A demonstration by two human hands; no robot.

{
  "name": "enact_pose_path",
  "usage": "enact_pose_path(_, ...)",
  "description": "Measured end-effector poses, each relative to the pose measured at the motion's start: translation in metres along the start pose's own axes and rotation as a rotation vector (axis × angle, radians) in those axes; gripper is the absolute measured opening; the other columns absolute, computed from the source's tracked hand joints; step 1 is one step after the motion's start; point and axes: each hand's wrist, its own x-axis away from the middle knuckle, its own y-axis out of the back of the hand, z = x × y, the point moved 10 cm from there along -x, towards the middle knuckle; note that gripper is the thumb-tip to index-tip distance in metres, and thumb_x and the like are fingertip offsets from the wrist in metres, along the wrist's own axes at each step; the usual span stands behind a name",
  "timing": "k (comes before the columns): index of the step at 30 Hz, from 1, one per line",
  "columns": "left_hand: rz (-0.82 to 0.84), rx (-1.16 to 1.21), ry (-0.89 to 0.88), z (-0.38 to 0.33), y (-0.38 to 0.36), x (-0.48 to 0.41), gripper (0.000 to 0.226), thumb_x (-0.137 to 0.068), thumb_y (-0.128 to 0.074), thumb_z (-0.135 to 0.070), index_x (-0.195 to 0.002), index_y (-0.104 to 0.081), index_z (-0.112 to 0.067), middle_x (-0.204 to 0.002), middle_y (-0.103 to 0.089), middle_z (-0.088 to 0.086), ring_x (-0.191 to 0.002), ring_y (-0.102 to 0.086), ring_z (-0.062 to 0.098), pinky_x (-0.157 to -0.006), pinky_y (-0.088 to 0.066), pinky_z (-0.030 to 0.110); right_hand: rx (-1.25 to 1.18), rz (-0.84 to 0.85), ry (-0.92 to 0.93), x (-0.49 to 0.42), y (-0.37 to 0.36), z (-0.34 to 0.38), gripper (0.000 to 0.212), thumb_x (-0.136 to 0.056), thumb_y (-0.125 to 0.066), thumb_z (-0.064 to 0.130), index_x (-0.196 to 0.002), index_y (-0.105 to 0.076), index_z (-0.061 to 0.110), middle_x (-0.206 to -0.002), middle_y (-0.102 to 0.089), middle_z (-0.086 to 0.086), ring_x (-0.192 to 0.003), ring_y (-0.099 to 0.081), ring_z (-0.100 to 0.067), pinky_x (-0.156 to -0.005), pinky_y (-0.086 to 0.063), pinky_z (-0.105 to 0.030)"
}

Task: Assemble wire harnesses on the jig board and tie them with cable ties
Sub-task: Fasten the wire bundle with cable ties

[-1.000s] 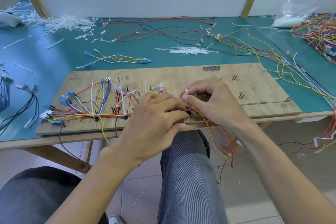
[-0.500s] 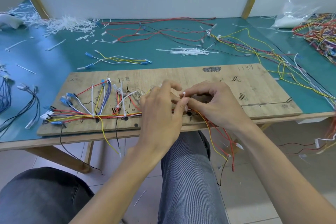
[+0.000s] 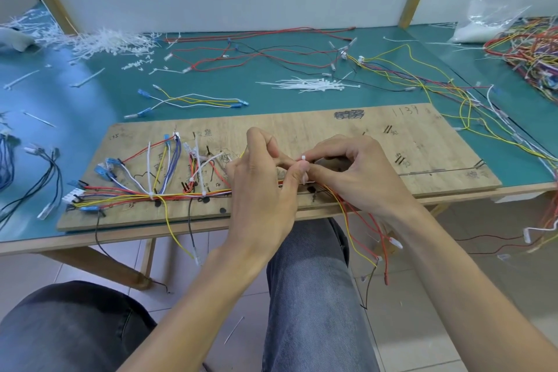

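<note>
The board [image 3: 302, 127] lies on the table [image 3: 90, 100], along its near edge. The harness [image 3: 169, 195] sits on the board's left half. The left hand [image 3: 262, 190] and right hand [image 3: 356, 172] meet over the board's middle, pinching a tie [image 3: 303, 172] between them. Behind the board lies a bundle of ties [image 3: 311, 84], and far behind-left a heap of scraps [image 3: 105, 42]. Loose wires [image 3: 453, 93] trail right of the board.

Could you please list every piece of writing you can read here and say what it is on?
"1139": handwritten on the jig board, far right part.
Blacked-out mark left of it: scribbled over, unreadable.
Small pencil notes elsewhere on the board: too small to read.
</note>
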Motion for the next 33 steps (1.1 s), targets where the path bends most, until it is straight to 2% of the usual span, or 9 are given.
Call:
enact_pose_path(4, 0.002, -0.007, -0.012, -0.001, -0.001, 0.001, 0.042, -0.096, -0.074, -0.022, -0.098, -0.032, -0.024, -0.08, -0.073, -0.014, -0.095, -0.066, 0.027, -0.094, -0.047, 0.056, -0.02, 0.002, -0.008, 0.001, 0.001, 0.001, 0.008, -0.085, -0.087, 0.015, -0.093, -0.085, 0.015, -0.092, -0.08, 0.003, -0.085, -0.076, -0.009, -0.077, -0.058, -0.023)
enact_pose_path(8, 0.006, 0.003, -0.002, 0.001, -0.002, -0.002, 0.041, -0.096, -0.075, -0.021, -0.098, -0.034, -0.022, -0.079, -0.073, -0.014, -0.093, -0.069, 0.026, -0.092, -0.049, 0.058, 0.002, 0.007, 0.001, 0.001, 0.0, 0.002, 0.007, -0.087, -0.086, 0.013, -0.094, -0.085, 0.015, -0.094, -0.079, 0.0, -0.09, -0.075, -0.014, -0.083, -0.06, -0.039)
enact_pose_path(13, 0.0, 0.015, 0.0, 0.001, -0.002, -0.002, 0.038, -0.096, -0.074, -0.02, -0.1, -0.036, -0.021, -0.078, -0.073, -0.016, -0.093, -0.07, 0.027, -0.092, -0.05, 0.058, 0.041, 0.058, 0.071, 0.002, -0.004, 0.009, 0.007, -0.089, -0.083, 0.009, -0.089, -0.086, 0.016, -0.09, -0.079, 0.004, -0.094, -0.072, -0.013, -0.078, -0.055, -0.029)
enact_pose_path(16, -0.007, 0.033, 0.045, 0.005, -0.001, -0.002, 0.035, -0.097, -0.073, -0.021, -0.102, -0.038, -0.019, -0.08, -0.074, -0.014, -0.093, -0.07, 0.028, -0.091, -0.051, 0.059, 0.087, 0.072, 0.115, 0.004, -0.005, 0.012, 0.015, -0.088, -0.08, 0.004, -0.09, -0.086, 0.018, -0.091, -0.08, 0.008, -0.1, -0.071, -0.015, -0.085, -0.056, -0.034)
enact_pose_path(19, 0.017, 0.035, 0.124, 0.01, -0.002, -0.005, 0.029, -0.098, -0.072, -0.024, -0.103, -0.043, -0.022, -0.085, -0.075, -0.007, -0.092, -0.071, 0.031, -0.09, -0.052, 0.057, 0.115, 0.113, 0.151, 0.006, -0.007, 0.014, 0.012, -0.089, -0.081, 0.014, -0.098, -0.085, 0.022, -0.097, -0.079, 0.011, -0.104, -0.069, -0.017, -0.089, -0.055, -0.036)
enact_pose_path(22, 0.045, -0.052, 0.143, 0.009, 0.0, -0.013, 0.013, -0.096, -0.075, -0.026, -0.101, -0.062, -0.025, -0.073, -0.075, -0.015, -0.084, -0.073, 0.01, -0.086, -0.055, 0.039, 0.204, 0.107, 0.18, 0.007, -0.008, 0.016, 0.015, -0.087, -0.087, 0.024, -0.102, -0.084, 0.024, -0.099, -0.078, 0.013, -0.104, -0.069, -0.013, -0.092, -0.053, -0.04)
enact_pose_path(25, 0.133, -0.103, 0.164, 0.009, -0.003, -0.022, 0.006, -0.096, -0.075, -0.025, -0.089, -0.075, -0.025, -0.067, -0.073, -0.02, -0.071, -0.07, -0.005, -0.071, -0.051, 0.016, 0.223, 0.081, 0.197, 0.007, -0.008, 0.016, 0.015, -0.087, -0.087, 0.027, -0.101, -0.085, 0.024, -0.098, -0.078, 0.012, -0.103, -0.069, -0.013, -0.091, -0.053, -0.041)
enact_pose_path(28, 0.24, -0.174, 0.165, 0.008, -0.007, -0.031, 0.012, -0.095, -0.074, -0.026, -0.083, -0.076, -0.024, -0.065, -0.073, -0.019, -0.066, -0.067, -0.008, -0.07, -0.051, 0.016, 0.21, 0.063, 0.192, 0.006, -0.006, 0.015, 0.014, -0.085, -0.089, 0.029, -0.098, -0.086, 0.024, -0.098, -0.078, 0.014, -0.102, -0.07, -0.011, -0.09, -0.054, -0.042)
enact_pose_path(33, 0.414, -0.294, 0.194, 0.009, -0.016, -0.045, 0.015, -0.094, -0.076, -0.03, -0.082, -0.071, -0.022, -0.062, -0.072, -0.016, -0.059, -0.06, -0.01, -0.062, -0.041, 0.021, 0.22, 0.057, 0.188, 0.005, -0.006, 0.013, 0.013, -0.084, -0.089, 0.034, -0.095, -0.087, 0.027, -0.096, -0.078, 0.016, -0.101, -0.07, -0.011, -0.088, -0.054, -0.042)
